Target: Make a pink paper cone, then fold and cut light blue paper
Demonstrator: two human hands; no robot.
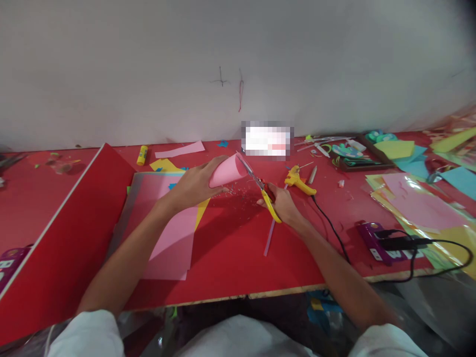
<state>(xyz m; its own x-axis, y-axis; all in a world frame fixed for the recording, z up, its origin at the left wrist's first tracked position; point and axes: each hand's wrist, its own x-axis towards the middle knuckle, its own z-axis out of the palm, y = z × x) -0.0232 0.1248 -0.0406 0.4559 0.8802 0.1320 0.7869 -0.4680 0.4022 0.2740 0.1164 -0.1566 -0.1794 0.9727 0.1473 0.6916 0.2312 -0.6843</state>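
Observation:
A rolled piece of pink paper point(227, 171), shaped like a tube or cone, is held up in my left hand point(197, 183), fingers wrapped round it. My right hand point(284, 202) grips scissors point(270, 202) with yellow and dark red handles. Their blades reach up and left to the open rim of the pink roll; whether paper lies between them I cannot make out. Small paper scraps point(241, 193) are scattered on the red table point(238, 263) below. Under my left forearm lie pink sheets point(173, 253), with a yellow piece point(202, 214) at their edge.
A red board point(70, 223) stands slanted on the left. Right of my hands lies a yellow glue gun point(299, 182) with a black cord. A purple box point(379, 243) with cables sits farther right, near plastic-wrapped coloured sheets point(424, 203). A glue stick point(142, 155) stands at the back left.

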